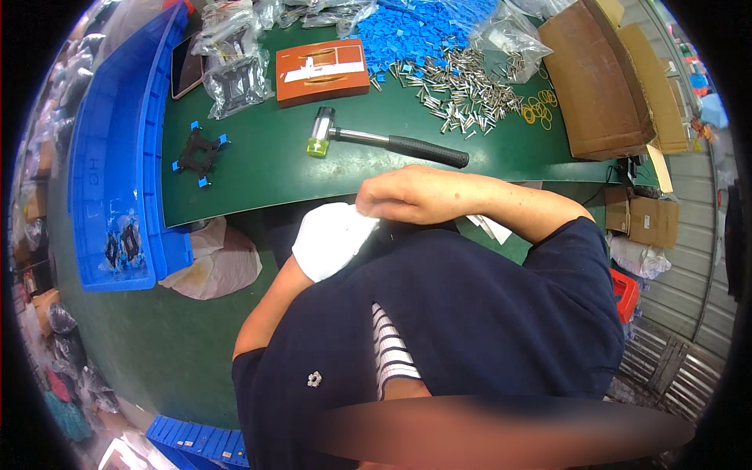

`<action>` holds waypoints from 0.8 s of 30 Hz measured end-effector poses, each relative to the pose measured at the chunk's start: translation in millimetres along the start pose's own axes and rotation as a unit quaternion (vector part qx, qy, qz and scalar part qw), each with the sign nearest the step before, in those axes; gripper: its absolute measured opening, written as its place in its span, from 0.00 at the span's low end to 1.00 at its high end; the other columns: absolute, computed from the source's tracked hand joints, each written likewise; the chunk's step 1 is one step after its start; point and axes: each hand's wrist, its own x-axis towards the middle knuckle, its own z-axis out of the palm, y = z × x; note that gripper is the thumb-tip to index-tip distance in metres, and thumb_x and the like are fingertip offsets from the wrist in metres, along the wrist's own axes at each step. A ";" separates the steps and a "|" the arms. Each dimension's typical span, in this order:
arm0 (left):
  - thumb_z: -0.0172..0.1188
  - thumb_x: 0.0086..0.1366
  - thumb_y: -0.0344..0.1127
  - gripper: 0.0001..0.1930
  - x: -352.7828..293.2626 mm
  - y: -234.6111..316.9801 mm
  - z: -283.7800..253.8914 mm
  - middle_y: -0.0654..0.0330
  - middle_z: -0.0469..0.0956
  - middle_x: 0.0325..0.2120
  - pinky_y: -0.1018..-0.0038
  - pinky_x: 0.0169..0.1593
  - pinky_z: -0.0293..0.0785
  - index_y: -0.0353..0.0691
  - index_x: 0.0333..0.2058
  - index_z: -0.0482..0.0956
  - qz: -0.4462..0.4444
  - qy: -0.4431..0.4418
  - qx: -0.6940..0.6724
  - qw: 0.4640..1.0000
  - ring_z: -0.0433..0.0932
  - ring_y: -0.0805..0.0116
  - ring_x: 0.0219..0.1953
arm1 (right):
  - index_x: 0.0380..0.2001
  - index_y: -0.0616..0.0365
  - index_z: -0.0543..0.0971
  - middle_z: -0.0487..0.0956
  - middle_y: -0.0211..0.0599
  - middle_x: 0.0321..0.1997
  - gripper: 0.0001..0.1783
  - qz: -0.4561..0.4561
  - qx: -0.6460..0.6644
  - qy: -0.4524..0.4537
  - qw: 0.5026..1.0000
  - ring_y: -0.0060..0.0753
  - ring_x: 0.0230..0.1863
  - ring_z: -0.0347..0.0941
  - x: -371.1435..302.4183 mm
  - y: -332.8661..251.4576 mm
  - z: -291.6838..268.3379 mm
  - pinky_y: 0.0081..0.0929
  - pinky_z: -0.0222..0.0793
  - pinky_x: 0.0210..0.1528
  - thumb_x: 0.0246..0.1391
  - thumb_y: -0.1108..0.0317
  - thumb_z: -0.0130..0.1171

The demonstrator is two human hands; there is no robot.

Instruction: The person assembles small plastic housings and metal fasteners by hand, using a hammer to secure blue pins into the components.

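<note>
My left hand [333,239] is covered by a white glove and sits in front of my body, just below the table edge. My bare right hand [399,196] meets it, its bent fingers closed on the finger end of the white glove. The left fingers are hidden by the glove and the right hand. Beyond my hands lies a mallet [392,143] with a black grip and a clear and yellow-green head. To the left on the table is a black four-armed bracket [199,153] with blue pieces at its arm ends.
Blue clips [415,31] and metal screws [470,90] form piles at the back, beside yellow rubber bands [540,108]. An orange box [322,74], bagged brackets [237,78] and a phone [188,66] lie nearby. A blue crate [125,157] stands left, a cardboard box [599,86] right.
</note>
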 end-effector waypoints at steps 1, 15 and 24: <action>0.54 0.74 0.45 0.16 1.7 4.1 -5.2 0.58 0.81 0.23 0.63 0.33 0.74 0.43 0.34 0.86 -0.010 -0.016 -0.020 1.000 0.81 0.58 0.28 | 0.46 0.55 0.75 0.80 0.35 0.38 0.08 0.000 -0.001 0.002 1.000 0.36 0.44 0.80 0.3 5.7 -0.2 0.36 0.73 0.49 0.69 0.66 0.55; 0.56 0.72 0.32 0.11 -9.9 -15.0 -40.7 0.57 0.81 0.28 0.75 0.35 0.73 0.30 0.37 0.83 -0.158 -0.015 -0.514 0.843 0.77 0.72 0.26 | 0.52 0.60 0.79 0.82 0.30 0.39 0.17 0.013 0.036 0.151 0.988 0.22 0.43 0.77 -19.3 8.3 -29.5 0.26 0.74 0.46 0.64 0.64 0.66; 0.52 0.74 0.27 0.16 0.5 -6.1 -28.7 0.57 0.81 0.38 0.75 0.49 0.74 0.29 0.57 0.74 -0.160 0.069 -0.538 0.825 0.78 0.71 0.40 | 0.50 0.56 0.82 0.80 0.41 0.44 0.17 0.157 -0.428 0.304 0.836 0.47 0.48 0.78 -53.2 65.5 -92.6 0.41 0.74 0.49 0.62 0.59 0.63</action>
